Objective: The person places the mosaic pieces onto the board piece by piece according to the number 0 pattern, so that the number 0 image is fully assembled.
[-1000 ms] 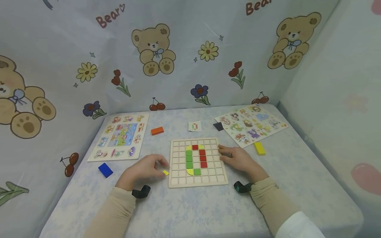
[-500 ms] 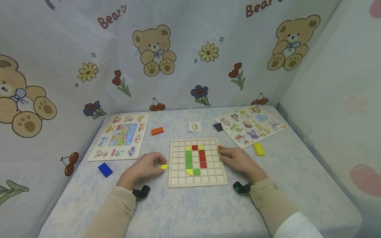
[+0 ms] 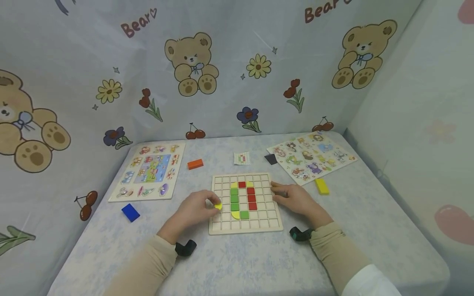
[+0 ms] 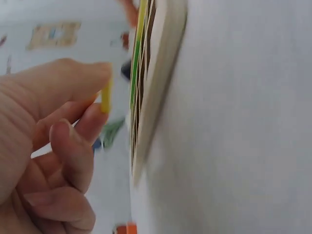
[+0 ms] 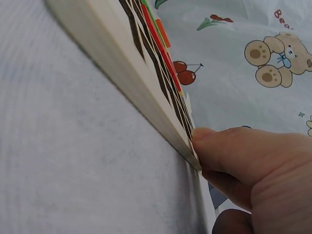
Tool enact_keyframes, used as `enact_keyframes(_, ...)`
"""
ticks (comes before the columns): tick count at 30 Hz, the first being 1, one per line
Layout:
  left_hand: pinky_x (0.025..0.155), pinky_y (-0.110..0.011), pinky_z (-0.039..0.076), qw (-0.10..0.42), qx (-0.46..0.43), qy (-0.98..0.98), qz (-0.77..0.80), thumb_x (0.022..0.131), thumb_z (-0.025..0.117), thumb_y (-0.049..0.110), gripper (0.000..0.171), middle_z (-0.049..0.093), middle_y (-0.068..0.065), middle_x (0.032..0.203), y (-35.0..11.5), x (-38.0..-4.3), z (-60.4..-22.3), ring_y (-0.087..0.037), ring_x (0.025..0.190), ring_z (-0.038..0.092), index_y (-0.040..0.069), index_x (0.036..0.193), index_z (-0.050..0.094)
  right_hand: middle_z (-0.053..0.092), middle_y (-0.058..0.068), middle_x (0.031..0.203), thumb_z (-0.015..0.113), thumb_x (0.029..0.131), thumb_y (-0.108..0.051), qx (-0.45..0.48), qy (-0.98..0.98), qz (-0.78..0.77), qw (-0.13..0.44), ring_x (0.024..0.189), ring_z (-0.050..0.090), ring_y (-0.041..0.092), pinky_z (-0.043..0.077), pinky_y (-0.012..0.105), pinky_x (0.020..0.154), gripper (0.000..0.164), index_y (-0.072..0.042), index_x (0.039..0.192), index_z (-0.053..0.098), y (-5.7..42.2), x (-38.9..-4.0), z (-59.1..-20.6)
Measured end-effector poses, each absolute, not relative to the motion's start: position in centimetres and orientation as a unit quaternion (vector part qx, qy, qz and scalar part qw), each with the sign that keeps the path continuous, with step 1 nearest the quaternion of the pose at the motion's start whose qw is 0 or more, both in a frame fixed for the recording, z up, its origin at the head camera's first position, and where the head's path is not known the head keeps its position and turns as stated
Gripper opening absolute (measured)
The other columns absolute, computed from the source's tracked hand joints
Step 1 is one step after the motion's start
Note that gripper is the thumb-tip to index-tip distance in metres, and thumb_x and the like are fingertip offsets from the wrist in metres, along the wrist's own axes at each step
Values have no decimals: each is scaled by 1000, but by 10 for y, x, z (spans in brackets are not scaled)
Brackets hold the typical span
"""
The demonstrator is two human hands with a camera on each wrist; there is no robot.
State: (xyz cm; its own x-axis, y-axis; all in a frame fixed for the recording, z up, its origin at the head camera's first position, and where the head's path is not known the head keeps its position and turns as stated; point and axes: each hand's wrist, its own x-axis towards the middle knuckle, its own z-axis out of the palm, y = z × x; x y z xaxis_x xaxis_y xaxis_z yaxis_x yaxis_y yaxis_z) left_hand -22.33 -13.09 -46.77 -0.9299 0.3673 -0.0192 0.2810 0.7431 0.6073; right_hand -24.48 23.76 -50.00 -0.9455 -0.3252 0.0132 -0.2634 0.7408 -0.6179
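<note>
Between thumb and fingertip my left hand [image 3: 198,209] pinches a small yellow tile [image 4: 106,99] with a rounded edge. That hand is over the left edge of a square wooden grid board [image 3: 222,224], the tile held above the grid in the left wrist view. Green tiles [image 3: 235,199], red tiles [image 3: 252,197] and yellow rounded tiles [image 3: 235,214] form a ring-like outline in the middle of the board. My right hand [image 3: 296,200] grips the board's right edge, its thumb [image 5: 214,146] on the rim and the other fingers partly hidden behind.
A small pattern card [image 3: 242,158] lies behind the board. Around it are an orange block [image 3: 195,164], a blue block [image 3: 131,213], a yellow block [image 3: 322,186] and a dark piece [image 3: 271,159]. Picture boards lie at back left [image 3: 142,193] and back right [image 3: 333,162].
My left hand has lifted the yellow tile off the table and carried it right, over the board's left edge. The right hand stays at the board's right edge.
</note>
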Motion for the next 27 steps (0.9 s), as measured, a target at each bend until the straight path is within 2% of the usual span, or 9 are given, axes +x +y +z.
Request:
enact_keyframes(6, 65, -30, 48, 59, 227, 930, 282, 88, 82, 32, 14, 71, 11, 104, -84, -207, -463, -9, 76, 57, 27, 99, 75, 51, -2, 154, 69, 100, -30, -159, 932, -321, 45, 143, 47, 29, 44, 51, 111, 41, -15, 138, 66, 238, -244, -498)
enact_keyframes(11, 65, -28, 49, 48, 251, 936, 241, 89, 80, 33, 11, 71, 14, 97, -57, -204, -463, -8, 81, 64, 27, 97, 76, 51, -3, 154, 69, 99, -31, -159, 933, -319, 46, 144, 46, 30, 42, 52, 112, 41, -16, 138, 67, 238, -244, -498)
enact_keyframes(13, 68, -26, 50, 48, 263, 936, 231, 89, 79, 33, 9, 71, 16, 97, -51, -205, -465, -5, 86, 65, 28, 96, 76, 51, -3, 154, 69, 99, -31, -161, 933, -320, 46, 144, 46, 29, 42, 52, 112, 41, -17, 138, 67, 238, -244, -499)
enact_keyframes(19, 62, -25, 47, 66, 281, 933, 217, 90, 78, 32, 5, 68, 19, 93, -35, -206, -466, 0, 78, 58, 29, 93, 76, 51, -4, 154, 69, 99, -32, -161, 933, -319, 47, 144, 47, 28, 43, 52, 112, 41, -17, 137, 68, 237, -244, -499)
enact_keyframes(27, 63, -25, 47, 75, 283, 933, 207, 89, 80, 34, 6, 65, 18, 92, -29, -209, -471, 0, 77, 56, 30, 92, 77, 51, -5, 155, 69, 99, -33, -160, 934, -316, 48, 144, 46, 29, 42, 53, 112, 42, -17, 138, 67, 238, -244, -499)
